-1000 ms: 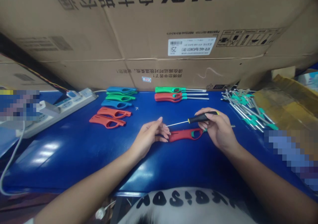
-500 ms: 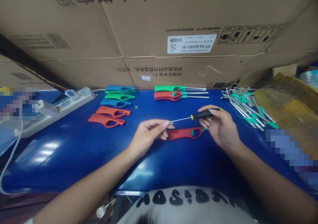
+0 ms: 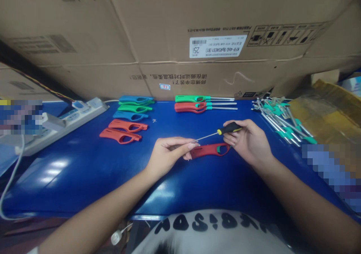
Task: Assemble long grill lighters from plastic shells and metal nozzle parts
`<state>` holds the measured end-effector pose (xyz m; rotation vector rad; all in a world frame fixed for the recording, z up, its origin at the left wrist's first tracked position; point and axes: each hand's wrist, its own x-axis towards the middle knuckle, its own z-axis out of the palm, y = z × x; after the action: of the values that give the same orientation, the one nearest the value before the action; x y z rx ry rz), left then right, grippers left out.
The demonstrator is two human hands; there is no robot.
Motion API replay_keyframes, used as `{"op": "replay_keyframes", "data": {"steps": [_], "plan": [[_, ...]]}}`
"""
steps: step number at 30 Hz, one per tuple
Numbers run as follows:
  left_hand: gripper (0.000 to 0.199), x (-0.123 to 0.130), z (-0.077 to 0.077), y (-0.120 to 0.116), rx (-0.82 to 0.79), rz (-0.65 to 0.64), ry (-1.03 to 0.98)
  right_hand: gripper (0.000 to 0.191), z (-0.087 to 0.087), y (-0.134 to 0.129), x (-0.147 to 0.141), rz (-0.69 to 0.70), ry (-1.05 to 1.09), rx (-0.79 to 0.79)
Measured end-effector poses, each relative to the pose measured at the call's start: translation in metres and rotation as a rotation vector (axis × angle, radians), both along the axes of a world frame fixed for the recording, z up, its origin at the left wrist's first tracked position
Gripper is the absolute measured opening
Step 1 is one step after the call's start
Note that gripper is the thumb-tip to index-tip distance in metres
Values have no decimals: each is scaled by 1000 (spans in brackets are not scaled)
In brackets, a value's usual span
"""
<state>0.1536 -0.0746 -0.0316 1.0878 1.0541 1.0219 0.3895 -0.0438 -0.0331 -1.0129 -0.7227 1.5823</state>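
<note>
The red lighter handle [image 3: 209, 150] lies at 12 o'clock, long axis running 9 to 3. Its left end meets the half-curled left hand [image 3: 170, 154], grip unclear; the closed right hand [image 3: 248, 141] holds a screwdriver [image 3: 229, 128] just beyond its right end.

1. Single head-worn camera, looking forward and down from above the chest.
2. Near view: left hand [image 3: 169, 154] and right hand [image 3: 249, 141] low in frame, over the blue counter [image 3: 70, 179].
3. Stacked cardboard cartons [image 3: 169, 28] fill the upper frame.
</note>
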Motion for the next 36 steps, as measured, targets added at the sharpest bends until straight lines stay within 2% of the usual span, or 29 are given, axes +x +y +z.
{"op": "replay_keyframes", "data": {"steps": [8, 15, 19, 22, 26, 29, 33, 36], "plan": [[20, 1, 1, 0, -4, 3, 36, 20, 3, -2, -1, -61, -56, 53], [20, 1, -1, 0, 26, 16, 115, 14, 11, -6, 6, -111, -266, 307], [19, -1, -9, 1, 56, 7, 158, 14, 27, -9, 14, 11, -415, 490], [17, -1, -12, 1, 91, -21, 196, 17, 45, -13, 13, 123, -485, 546], [11, -1, -10, 0, 150, -65, 243, 14, 69, -22, 1, 104, -615, 652], [11, -1, -8, -2, 195, -97, 270, 17, 79, -26, -11, 114, -659, 708], [13, -1, -9, -4, 286, -151, 342, 32, 75, -27, -24, 66, -667, 827], [12, -2, -12, -5, 366, -205, 406, 23, 67, -25, -27, 53, -778, 983]]}}
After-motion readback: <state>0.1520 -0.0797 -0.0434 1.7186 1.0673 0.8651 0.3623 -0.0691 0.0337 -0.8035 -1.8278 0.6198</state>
